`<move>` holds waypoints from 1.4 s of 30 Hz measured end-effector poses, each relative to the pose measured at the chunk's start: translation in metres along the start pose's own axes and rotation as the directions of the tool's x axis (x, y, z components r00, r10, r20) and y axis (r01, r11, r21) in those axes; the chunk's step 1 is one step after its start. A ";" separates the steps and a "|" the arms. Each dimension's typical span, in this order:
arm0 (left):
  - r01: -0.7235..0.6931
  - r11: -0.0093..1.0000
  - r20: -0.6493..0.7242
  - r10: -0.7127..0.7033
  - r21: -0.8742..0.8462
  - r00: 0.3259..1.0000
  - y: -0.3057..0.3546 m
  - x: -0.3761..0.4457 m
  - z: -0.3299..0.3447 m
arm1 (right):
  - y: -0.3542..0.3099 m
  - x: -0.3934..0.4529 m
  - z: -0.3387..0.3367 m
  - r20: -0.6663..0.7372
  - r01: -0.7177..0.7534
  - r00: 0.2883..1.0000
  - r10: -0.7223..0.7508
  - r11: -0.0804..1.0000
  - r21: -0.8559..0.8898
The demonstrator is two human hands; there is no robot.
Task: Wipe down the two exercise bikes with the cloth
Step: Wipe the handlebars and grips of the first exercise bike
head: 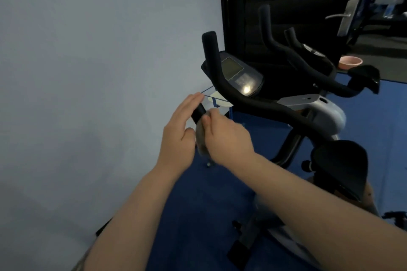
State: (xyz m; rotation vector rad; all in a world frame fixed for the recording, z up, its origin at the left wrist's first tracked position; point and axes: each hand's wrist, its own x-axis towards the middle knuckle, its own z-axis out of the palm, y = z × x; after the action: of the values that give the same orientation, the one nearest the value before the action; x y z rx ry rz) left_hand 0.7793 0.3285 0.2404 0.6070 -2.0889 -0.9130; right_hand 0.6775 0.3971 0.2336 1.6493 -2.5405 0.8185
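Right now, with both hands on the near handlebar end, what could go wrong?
1. The crumpled grey cloth is bunched under the right hand, so it may wipe only part of the black foam handlebar end.
2. The left hand lies flat beside the bar, with no grip, and may slip off.

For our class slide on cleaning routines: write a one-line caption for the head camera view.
Right hand wipes a bike handlebar end with a cloth while the left hand rests open beside it.

Small gym room: exercise bikes [286, 103] on blue floor matting [198, 204], pale wall [88, 72].
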 end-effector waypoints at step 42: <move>0.217 0.930 -0.453 -0.063 0.297 0.889 0.033 -0.034 0.131 | 0.149 0.012 -0.103 0.813 0.559 0.433 -0.389 0.823 0.096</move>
State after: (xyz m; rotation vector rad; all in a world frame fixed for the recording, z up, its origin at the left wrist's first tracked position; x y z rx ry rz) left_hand 0.6917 0.4249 0.1911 1.0569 -1.8097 -0.4286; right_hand 0.5172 0.4770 0.2627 2.9458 -2.0879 -0.3545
